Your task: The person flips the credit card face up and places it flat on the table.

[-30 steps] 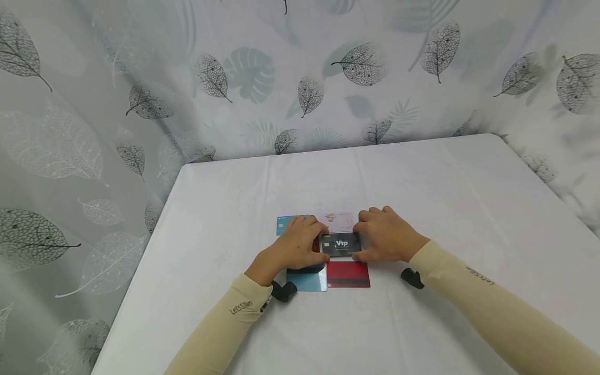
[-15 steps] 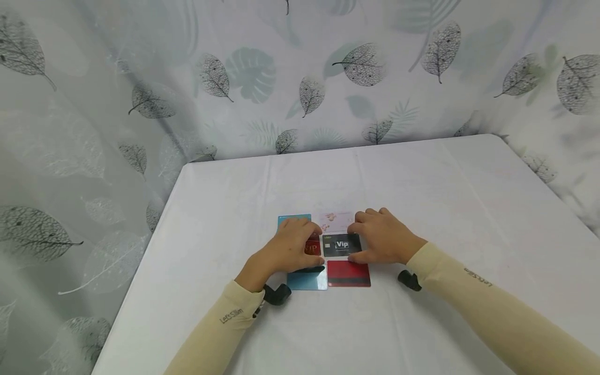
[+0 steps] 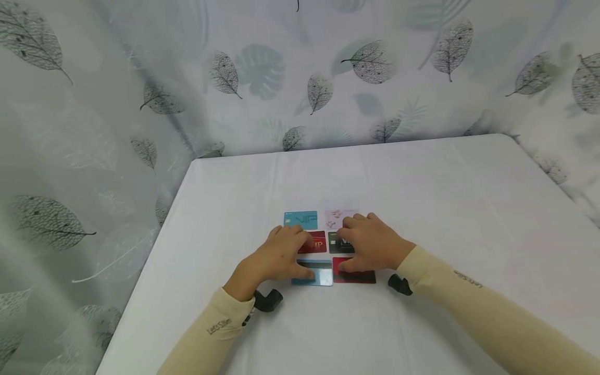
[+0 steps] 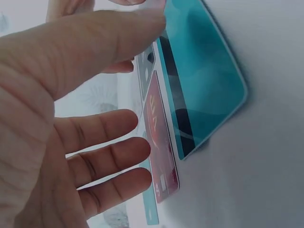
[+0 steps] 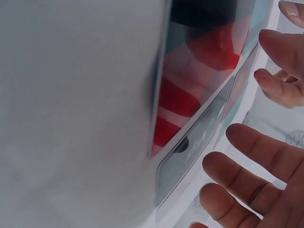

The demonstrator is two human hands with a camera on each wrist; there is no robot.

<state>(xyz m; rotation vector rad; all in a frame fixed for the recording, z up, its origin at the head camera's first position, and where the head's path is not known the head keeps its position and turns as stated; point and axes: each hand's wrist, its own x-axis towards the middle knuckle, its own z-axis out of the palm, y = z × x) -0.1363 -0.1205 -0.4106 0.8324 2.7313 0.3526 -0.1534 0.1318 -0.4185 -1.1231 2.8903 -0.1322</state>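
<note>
- White table (image 3: pixel 328 333) bears six cards lying flat in three rows of two, near one another.
- Blue VIP card (image 3: pixel 301 220) and pink card (image 3: pixel 335 219) form the far row; red VIP card (image 3: pixel 320 241) and black card (image 3: pixel 342 248), the middle; blue striped card (image 3: pixel 321 277) and red striped card (image 3: pixel 363 277), the near one.
- Left hand (image 3: pixel 281 253), fingers parted from the thumb, grips nothing; fingers reach over the red VIP card, thumb over the blue striped card.
- Right hand (image 3: pixel 370 245), loosely spread, also holds nothing, its fingers above the black card, thumb above the red striped card. Whether either hand touches a card cannot be told.
- Compared with a second ago, the left hand is drawn back, baring the blue VIP card's lettering and more of the red one; the right hand has shifted inward, partly covering the black card's "Vip".
</note>
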